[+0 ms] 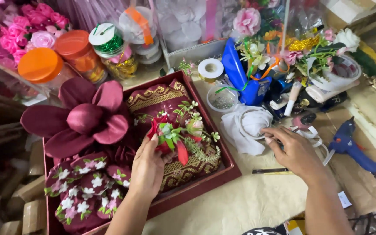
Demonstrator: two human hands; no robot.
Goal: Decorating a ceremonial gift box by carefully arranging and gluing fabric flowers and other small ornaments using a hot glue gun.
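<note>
My left hand (pixel 148 167) pinches a small spray of artificial flowers (pixel 176 130), with red petals, green leaves and a pale bud, and holds it over folded maroon and gold cloth (pixel 162 99) in a dark red tray (pixel 205 179). A big maroon cloth flower (pixel 83 119) and a rolled maroon cloth with white blossoms (pixel 83 191) fill the tray's left side. My right hand (pixel 294 150) rests palm down on the table, fingers touching a crumpled white plastic bag (pixel 245 126). It grips nothing that I can see.
A blue glue gun (pixel 351 146) lies right of my right hand, its cord trailing off. A tape roll (pixel 210 69), a clear dish of beads (pixel 223 99), orange-lidded jars (pixel 44 65), ribbon spools and artificial flowers crowd the back. A dark flat stick (pixel 270 171) lies near the table's front.
</note>
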